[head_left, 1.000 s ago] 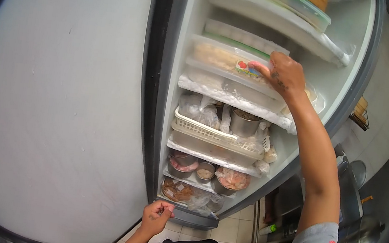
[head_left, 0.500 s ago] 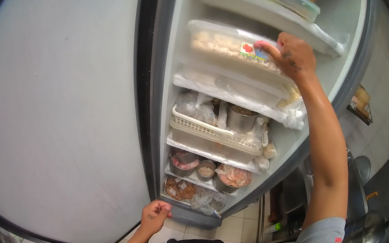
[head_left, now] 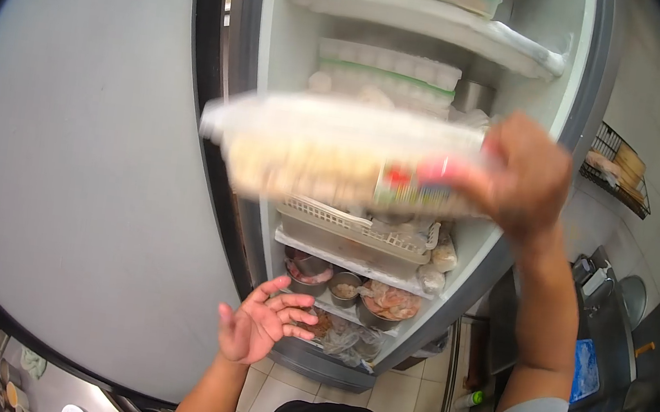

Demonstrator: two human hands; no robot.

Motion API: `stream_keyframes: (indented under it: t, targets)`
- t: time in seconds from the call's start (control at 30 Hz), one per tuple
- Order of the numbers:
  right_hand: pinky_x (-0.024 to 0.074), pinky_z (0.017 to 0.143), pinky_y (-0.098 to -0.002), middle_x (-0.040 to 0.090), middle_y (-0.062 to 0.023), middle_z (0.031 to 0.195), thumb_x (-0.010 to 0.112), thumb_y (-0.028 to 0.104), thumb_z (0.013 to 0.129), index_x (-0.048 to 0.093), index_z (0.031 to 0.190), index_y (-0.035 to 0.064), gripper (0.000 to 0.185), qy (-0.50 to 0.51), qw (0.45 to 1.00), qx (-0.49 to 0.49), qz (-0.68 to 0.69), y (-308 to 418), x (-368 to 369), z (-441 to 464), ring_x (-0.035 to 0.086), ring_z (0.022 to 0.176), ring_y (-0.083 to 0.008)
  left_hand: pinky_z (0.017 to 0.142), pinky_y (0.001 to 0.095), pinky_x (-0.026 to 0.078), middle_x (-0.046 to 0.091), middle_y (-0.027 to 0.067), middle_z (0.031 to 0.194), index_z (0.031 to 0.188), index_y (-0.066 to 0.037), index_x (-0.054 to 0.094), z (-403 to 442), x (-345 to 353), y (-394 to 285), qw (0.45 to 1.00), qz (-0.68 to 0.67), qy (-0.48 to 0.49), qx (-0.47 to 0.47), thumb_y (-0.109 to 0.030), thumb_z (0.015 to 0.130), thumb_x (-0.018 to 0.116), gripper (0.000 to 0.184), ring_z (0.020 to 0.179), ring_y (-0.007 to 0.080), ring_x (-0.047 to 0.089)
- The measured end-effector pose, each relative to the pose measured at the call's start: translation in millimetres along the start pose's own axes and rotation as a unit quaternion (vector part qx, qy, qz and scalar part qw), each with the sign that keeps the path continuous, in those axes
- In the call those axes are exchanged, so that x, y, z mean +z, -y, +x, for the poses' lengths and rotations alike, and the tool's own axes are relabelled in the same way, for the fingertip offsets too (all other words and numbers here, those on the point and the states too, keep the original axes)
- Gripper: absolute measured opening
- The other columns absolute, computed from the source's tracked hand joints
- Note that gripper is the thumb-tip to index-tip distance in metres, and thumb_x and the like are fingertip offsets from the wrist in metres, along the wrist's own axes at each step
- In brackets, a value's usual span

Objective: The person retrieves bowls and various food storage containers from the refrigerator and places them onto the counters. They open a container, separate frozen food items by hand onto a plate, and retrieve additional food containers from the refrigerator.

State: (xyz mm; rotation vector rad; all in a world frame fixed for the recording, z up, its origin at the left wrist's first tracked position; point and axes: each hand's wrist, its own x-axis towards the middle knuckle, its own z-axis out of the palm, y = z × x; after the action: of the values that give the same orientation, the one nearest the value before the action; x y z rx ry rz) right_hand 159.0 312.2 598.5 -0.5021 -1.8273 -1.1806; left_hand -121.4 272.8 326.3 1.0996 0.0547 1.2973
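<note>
My right hand (head_left: 527, 177) grips the right end of a clear plastic food container (head_left: 306, 133), its thumb over the colourful label on the side. Pale, chunky food shows through the wall, blurred by motion. The container is out in front of the freezer shelves, roughly level. Below it, my left hand (head_left: 262, 325) is open, palm up with fingers spread, and holds nothing. It is apart from the container, close to the freezer's lower shelves. Behind the container, a white tray stack with green edging (head_left: 388, 65) and a metal pot (head_left: 475, 96) stand on the frosted shelf.
The wide grey freezer door (head_left: 75, 134) stands at the left. Lower shelves hold a white basket (head_left: 329, 212), metal pots of meat (head_left: 388, 300) and plastic bags. A wire rack (head_left: 618, 171) hangs on the right wall; a steel counter (head_left: 95, 404) is at lower left.
The container has come off its shelf, outward and to the left, in my right hand, uncovering the trays behind. My left hand has risen and opened from a closed pose.
</note>
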Motion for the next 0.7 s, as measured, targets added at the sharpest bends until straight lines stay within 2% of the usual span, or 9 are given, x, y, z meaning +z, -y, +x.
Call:
stream_keyframes:
  t: [0.13, 0.2, 0.23, 0.27, 0.47, 0.57, 0.63, 0.67, 0.7]
  targets:
    - [0.0369, 0.041, -0.0304, 0.047, -0.0032, 0.056, 0.076, 0.059, 0.063, 0.053, 0.062, 0.0085, 0.056, 0.063, 0.988, -0.051, 0.131, 42.9, -22.4, -66.6, 0.048, 0.046, -0.0189, 0.093, 0.0619, 0.045, 0.037, 0.025, 0.144, 0.15, -0.008, 0.018, -16.3, 24.2, -10.9, 0.985, -0.168, -0.035, -0.022, -0.084, 0.08, 0.03, 0.105, 0.124, 0.0509, 0.044]
    - [0.0326, 0.038, -0.0278, 0.051, -0.0023, 0.055, 0.074, 0.064, 0.063, 0.056, 0.06, 0.0079, 0.058, 0.121, 0.974, -0.074, 0.175, 64.3, -33.3, -97.5, 0.047, 0.043, -0.0159, 0.101, 0.059, 0.04, 0.038, 0.0227, 0.145, 0.149, -0.006, 0.021, -20.4, 52.3, -14.5, 0.982, -0.159, -0.097, -0.015, -0.083, 0.079, 0.036, 0.106, 0.127, 0.0475, 0.042]
    - [0.0265, 0.037, -0.0269, 0.038, 0.0011, 0.051, 0.076, 0.064, 0.061, 0.041, 0.053, 0.0107, 0.065, 0.08, 0.975, -0.072, 0.196, 76.5, -31.5, -110.1, 0.038, 0.04, -0.0137, 0.102, 0.0561, 0.041, 0.04, 0.0228, 0.143, 0.147, -0.004, 0.026, -34.2, 46.7, -2.2, 0.969, -0.149, -0.193, -0.046, -0.076, 0.081, 0.043, 0.1, 0.127, 0.0445, 0.045]
    - [0.0258, 0.037, -0.0264, 0.037, 0.0015, 0.051, 0.077, 0.065, 0.06, 0.04, 0.053, 0.011, 0.066, 0.077, 0.972, -0.082, 0.206, 81.2, -28.8, -127.1, 0.037, 0.04, -0.0136, 0.102, 0.0532, 0.041, 0.043, 0.023, 0.141, 0.145, -0.002, 0.031, -44.5, 41.0, 7.0, 0.945, -0.138, -0.288, -0.076, -0.069, 0.083, 0.05, 0.094, 0.126, 0.0415, 0.047]
    - [0.0222, 0.039, -0.0257, 0.033, 0.0013, 0.05, 0.075, 0.059, 0.069, 0.033, 0.051, 0.0148, 0.064, 0.068, 0.967, -0.05, 0.24, 94.1, -29.9, -168.2, 0.036, 0.041, -0.0129, 0.104, 0.0496, 0.041, 0.051, 0.0225, 0.133, 0.137, 0.002, 0.041, -72.8, 25.9, 30.6, 0.944, -0.142, -0.285, -0.09, -0.034, 0.075, 0.056, 0.073, 0.12, 0.0383, 0.052]
    - [0.0307, 0.044, -0.0267, 0.043, -0.0017, 0.055, 0.076, 0.061, 0.066, 0.042, 0.055, 0.0122, 0.06, 0.159, 0.948, -0.019, 0.273, 87.9, -37.3, -166.2, 0.044, 0.047, -0.016, 0.104, 0.0495, 0.041, 0.051, 0.023, 0.133, 0.138, 0.003, 0.04, -78.8, 47.1, 30.0, 0.945, -0.106, -0.3, -0.07, -0.034, 0.075, 0.057, 0.075, 0.119, 0.0388, 0.052]
    - [0.0416, 0.059, -0.03, 0.055, -0.0092, 0.076, 0.078, 0.053, 0.071, 0.056, 0.079, 0.0043, 0.053, 0.123, 0.93, 0.076, 0.337, 84.1, -32.5, -169.4, 0.056, 0.067, -0.0218, 0.104, 0.0498, 0.041, 0.051, 0.0231, 0.133, 0.137, 0.003, 0.04, -93.5, 51.8, 31.6, 0.944, -0.091, -0.316, -0.04, -0.034, 0.074, 0.058, 0.075, 0.119, 0.039, 0.053]
    - [0.0416, 0.059, -0.03, 0.055, -0.0092, 0.076, 0.078, 0.053, 0.071, 0.056, 0.079, 0.0043, 0.053, 0.125, 0.926, 0.075, 0.348, 86.1, -30.3, -175.5, 0.056, 0.067, -0.0218, 0.103, 0.0501, 0.041, 0.051, 0.0231, 0.132, 0.137, 0.004, 0.04, -104.9, 54.7, 33.9, 0.942, -0.077, -0.328, -0.01, -0.033, 0.073, 0.058, 0.076, 0.118, 0.0392, 0.053]
    - [0.0439, 0.07, -0.0322, 0.057, -0.0118, 0.091, 0.078, 0.046, 0.075, 0.054, 0.097, 0.0011, 0.055, 0.13, 0.907, 0.228, 0.33, 90.8, -26.0, -185.2, 0.056, 0.08, -0.0229, 0.103, 0.0501, 0.041, 0.051, 0.0231, 0.132, 0.137, 0.004, 0.04, -115.3, 57.7, 35.3, 0.936, -0.078, -0.343, -0.007, -0.033, 0.073, 0.058, 0.076, 0.118, 0.0392, 0.053]
